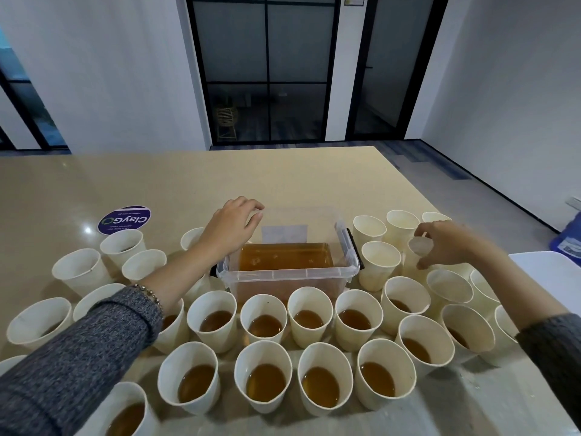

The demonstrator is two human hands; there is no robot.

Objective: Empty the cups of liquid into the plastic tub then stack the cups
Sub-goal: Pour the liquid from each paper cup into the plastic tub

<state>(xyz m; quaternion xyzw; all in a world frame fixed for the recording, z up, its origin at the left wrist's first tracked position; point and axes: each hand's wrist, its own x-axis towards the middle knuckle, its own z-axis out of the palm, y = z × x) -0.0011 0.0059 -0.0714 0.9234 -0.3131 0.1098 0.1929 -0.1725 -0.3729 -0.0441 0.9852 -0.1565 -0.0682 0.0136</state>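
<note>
A clear plastic tub (289, 273) holding brown liquid stands mid-table. My left hand (232, 228) reaches over the cups and grips the tub's far left corner, fingers curled over the rim. My right hand (446, 243) pinches an empty white paper cup (419, 247), tipped with its base towards me, just above the empty cups (379, 262) right of the tub. Several cups of brown liquid (265, 382) stand in rows in front of the tub. More white cups (81, 272) stand to the left.
A round purple sticker (124, 220) lies on the beige table at far left. A white surface (547, 272) and a blue container (569, 237) sit at the right edge. Cups crowd the near table on three sides of the tub.
</note>
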